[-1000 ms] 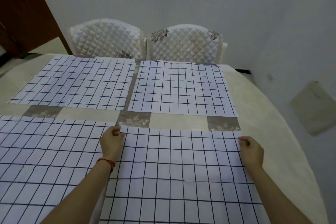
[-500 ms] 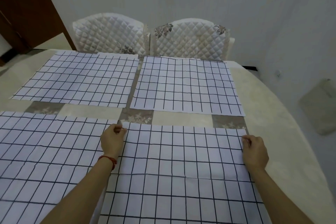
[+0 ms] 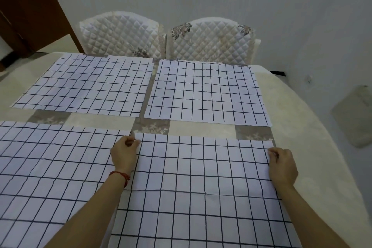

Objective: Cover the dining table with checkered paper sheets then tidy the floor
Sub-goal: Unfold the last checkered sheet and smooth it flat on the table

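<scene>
Now four checkered sheets lie flat on the bench (image 3: 314, 127), which wears a pale cloth with floral patches. The near right sheet (image 3: 201, 187), at about 5 o'clock, is pinched at its two far corners: the left hand (image 3: 123, 153) curls its grip on the left corner, the right hand (image 3: 282, 164) on the right one. A red string bracelet (image 3: 120, 175) circles the left wrist. The near left sheet (image 3: 50, 167) sits just beside, at 8 o'clock; the far left sheet (image 3: 86, 86) and far right sheet (image 3: 205, 90) lie at 11 and 1. Two quilted chairs (image 3: 120, 34) stand at 12, a brown door (image 3: 30, 6) at 10, a grey mat (image 3: 356, 117) on the floor at 3.
</scene>
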